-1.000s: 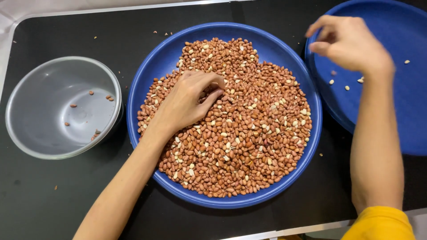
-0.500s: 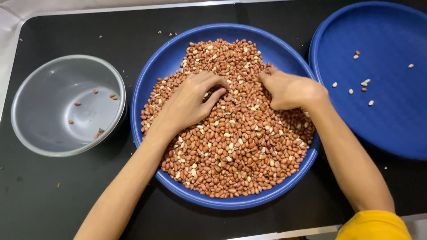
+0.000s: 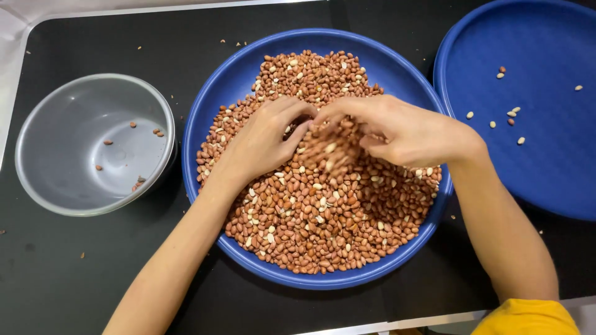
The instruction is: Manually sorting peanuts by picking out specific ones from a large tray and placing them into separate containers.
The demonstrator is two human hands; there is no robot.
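Note:
A round blue tray (image 3: 233,80) in the middle holds a big heap of brown-skinned peanuts (image 3: 329,217), with some pale skinless ones mixed in. My left hand (image 3: 264,139) rests on the heap left of centre, fingers curled loosely in the nuts. My right hand (image 3: 403,130) lies palm down over the heap's middle, its fingers sweeping through peanuts, which blur under them. The two hands' fingertips nearly meet. Neither hand visibly grips anything.
A grey metal bowl (image 3: 37,174) at the left holds a few peanuts. A second blue tray (image 3: 546,161) at the right carries several scattered pale peanuts. All stand on a black tabletop (image 3: 74,273) with a few crumbs; its front edge runs along the bottom.
My right hand came back from the right-hand tray onto the heap and has slid left toward my left hand, stirring the peanuts. My left hand has stayed in place.

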